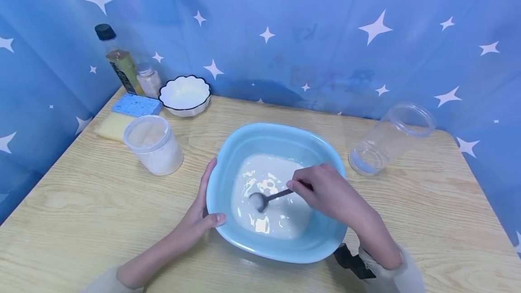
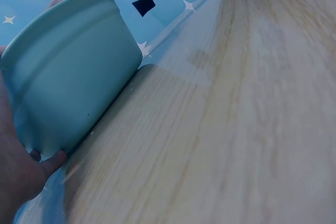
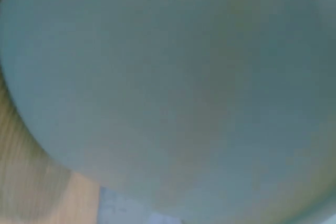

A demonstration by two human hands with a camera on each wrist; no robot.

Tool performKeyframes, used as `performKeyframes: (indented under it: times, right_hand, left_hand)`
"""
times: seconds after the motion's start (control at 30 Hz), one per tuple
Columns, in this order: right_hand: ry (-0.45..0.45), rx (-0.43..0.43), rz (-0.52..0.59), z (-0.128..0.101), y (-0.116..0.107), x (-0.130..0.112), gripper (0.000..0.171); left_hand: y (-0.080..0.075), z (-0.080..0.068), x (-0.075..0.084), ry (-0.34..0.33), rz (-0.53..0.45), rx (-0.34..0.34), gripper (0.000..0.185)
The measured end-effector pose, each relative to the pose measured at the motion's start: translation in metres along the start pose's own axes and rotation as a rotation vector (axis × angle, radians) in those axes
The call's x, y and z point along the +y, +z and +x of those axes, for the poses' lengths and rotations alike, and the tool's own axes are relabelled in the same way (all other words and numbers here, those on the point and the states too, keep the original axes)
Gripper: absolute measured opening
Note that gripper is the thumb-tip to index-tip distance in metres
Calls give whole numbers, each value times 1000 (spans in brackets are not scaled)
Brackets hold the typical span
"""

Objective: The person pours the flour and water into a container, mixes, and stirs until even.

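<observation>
We see the blue basin in the middle of the table. The left hand grips its edge near nine o'clock, thumb on the rim; the right hand pinches a spoon at the white liquid, how deep we cannot tell. For good stirring, we would keep the basin steady and make slow, low circles against splashing. We notice smooth rounded-square walls and glossy liquid; at two o'clock, a clear cylindrical jar; at ten, a cloudy round tub.
</observation>
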State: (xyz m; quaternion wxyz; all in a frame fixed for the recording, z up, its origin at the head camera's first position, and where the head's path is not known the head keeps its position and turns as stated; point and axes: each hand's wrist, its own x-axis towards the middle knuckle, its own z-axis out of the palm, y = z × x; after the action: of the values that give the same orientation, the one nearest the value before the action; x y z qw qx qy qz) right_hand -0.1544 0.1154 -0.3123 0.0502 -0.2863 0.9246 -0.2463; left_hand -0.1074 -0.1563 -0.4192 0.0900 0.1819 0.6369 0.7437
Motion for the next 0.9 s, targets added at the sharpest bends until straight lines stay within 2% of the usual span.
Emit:
performKeyframes:
  times: [0.17, 0.27, 0.37, 0.47, 0.57, 0.73, 0.8, 0.9]
  right_hand:
    - [50, -10, -4, -4, -15, 9, 30]
    - [68, -35, 55, -13, -29, 17, 27]
    - [61, -148, 138, -22, -42, 25, 26]
    - [46, -269, 174, -24, -47, 27, 24]
    - [32, -322, 165, -21, -45, 27, 24]
    - [85, -276, 101, -22, -42, 31, 24]
    - [94, -222, 64, -23, -41, 32, 25]
    - [50, -101, 20, -25, -44, 33, 28]
  left_hand:
    - [0, -2, 2, -11, 8, 15, 93]
    - [0, -2, 2, -9, 16, 14, 93]
    - [0, -1, 2, -7, 17, 2, 93]
    - [-1, 0, 2, -1, 17, 7, 93]
    - [-1, -1, 2, 10, 10, 11, 93]
    - [1, -1, -1, 8, -17, -26, 94]
    - [2, 0, -1, 5, -29, -34, 93]
    - [1, -1, 0, 11, -35, -29, 93]
